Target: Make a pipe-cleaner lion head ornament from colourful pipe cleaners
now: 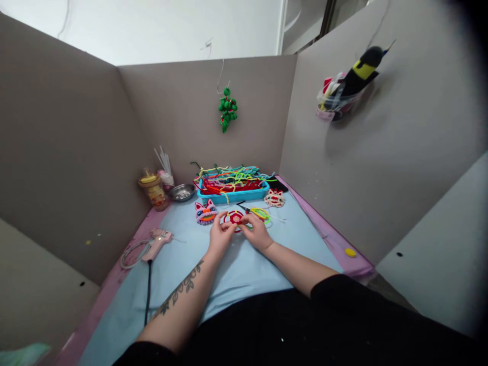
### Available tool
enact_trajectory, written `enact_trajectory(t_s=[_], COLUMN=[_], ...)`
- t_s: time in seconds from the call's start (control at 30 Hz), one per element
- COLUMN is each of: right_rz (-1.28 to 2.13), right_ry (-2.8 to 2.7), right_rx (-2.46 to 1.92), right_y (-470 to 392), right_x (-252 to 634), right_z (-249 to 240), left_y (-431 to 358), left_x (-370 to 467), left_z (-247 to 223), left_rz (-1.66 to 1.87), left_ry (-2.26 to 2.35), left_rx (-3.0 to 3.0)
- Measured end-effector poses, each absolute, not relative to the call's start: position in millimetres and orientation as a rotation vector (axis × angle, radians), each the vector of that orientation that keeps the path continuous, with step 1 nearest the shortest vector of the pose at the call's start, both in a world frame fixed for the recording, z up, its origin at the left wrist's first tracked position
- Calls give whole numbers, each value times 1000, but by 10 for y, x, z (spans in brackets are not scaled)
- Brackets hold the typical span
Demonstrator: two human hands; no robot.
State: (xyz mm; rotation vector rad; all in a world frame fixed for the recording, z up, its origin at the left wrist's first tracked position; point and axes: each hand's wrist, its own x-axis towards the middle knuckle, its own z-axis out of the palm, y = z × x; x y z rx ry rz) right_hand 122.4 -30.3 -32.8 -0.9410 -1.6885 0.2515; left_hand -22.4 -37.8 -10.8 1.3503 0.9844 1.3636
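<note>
A round red and white piece (235,217) with a pale centre is held between both hands above the blue cloth. My left hand (222,233) pinches its left and lower edge, fingers bent. On the other side my right hand (256,232) grips its right edge with thumb and fingertips. Just left of the hands lies a purple and orange animal face (206,213). Scissors (246,209) and yellow-green loops (262,214) lie beyond my right hand. A red and white animal face (274,198) sits further to the right.
A blue basket (233,196) of coloured stems stands at the back. Left of it are a metal bowl (182,192) and a yellow-lidded cup (153,190). A pink glue gun (157,245) with its cable lies at left. Grey panels (206,112) enclose the table.
</note>
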Motion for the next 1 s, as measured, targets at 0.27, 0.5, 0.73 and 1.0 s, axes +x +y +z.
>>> enact_trajectory(t_s=[0.27,0.5,0.73,1.0], right_rz=[166,7,-3,153], right_ry=[-1754,-1745,-1614,-1527], right_rx=[-944,-1130,-1209,-1198], right_y=[-304,-277,-154,-28], right_x=[1223,1260,1376,1454], right_z=[-335,-332,-363,-410], left_y=[-369,-279,-135,-107], left_x=[-229,-354,-562,-615], left_z=[-82,-41,-32,30], left_rz=[1346,1557,1756,1705], left_ry=[1038,1017,1001,948], left_rx=[1368,1202,924,713])
